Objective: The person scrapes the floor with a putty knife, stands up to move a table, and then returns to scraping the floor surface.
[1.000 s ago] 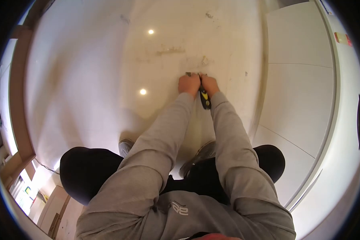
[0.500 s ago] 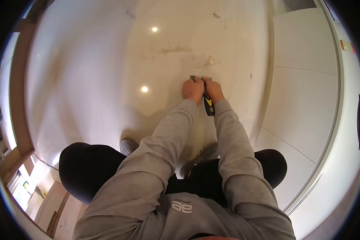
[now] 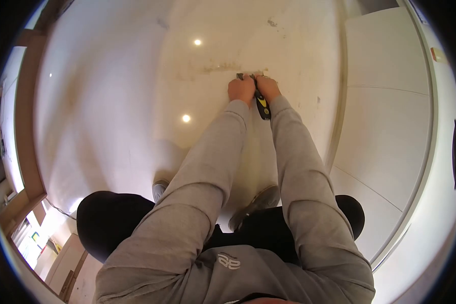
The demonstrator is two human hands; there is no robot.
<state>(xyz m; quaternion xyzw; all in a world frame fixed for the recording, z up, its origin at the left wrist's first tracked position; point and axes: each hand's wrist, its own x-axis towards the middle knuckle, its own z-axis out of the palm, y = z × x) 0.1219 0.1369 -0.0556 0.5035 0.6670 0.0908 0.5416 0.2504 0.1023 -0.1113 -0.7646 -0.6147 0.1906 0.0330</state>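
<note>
Both hands are on a scraper (image 3: 262,105) with a black and yellow handle, which lies low against the glossy pale floor (image 3: 137,76). My left hand (image 3: 241,89) is closed at the left of its head, near the dark end of the blade. My right hand (image 3: 268,87) is closed at the right, with the handle running back between the wrists. The fingers cover much of the head. Small crumbs of residue (image 3: 265,70) lie right at the front edge, partly hidden. A brownish smear (image 3: 222,67) marks the floor ahead and left.
My shoes (image 3: 253,206) are planted behind the hands, between bent knees. White panels (image 3: 385,121) line the right side. On the left stands a brown wooden frame (image 3: 30,116), with a cable (image 3: 61,209) near its base. Dark marks (image 3: 272,23) spot the floor farther ahead.
Both hands and the scraper have slid forward, away from my body, and my arms are stretched farther. The blade has reached the loose residue that lay ahead of it.
</note>
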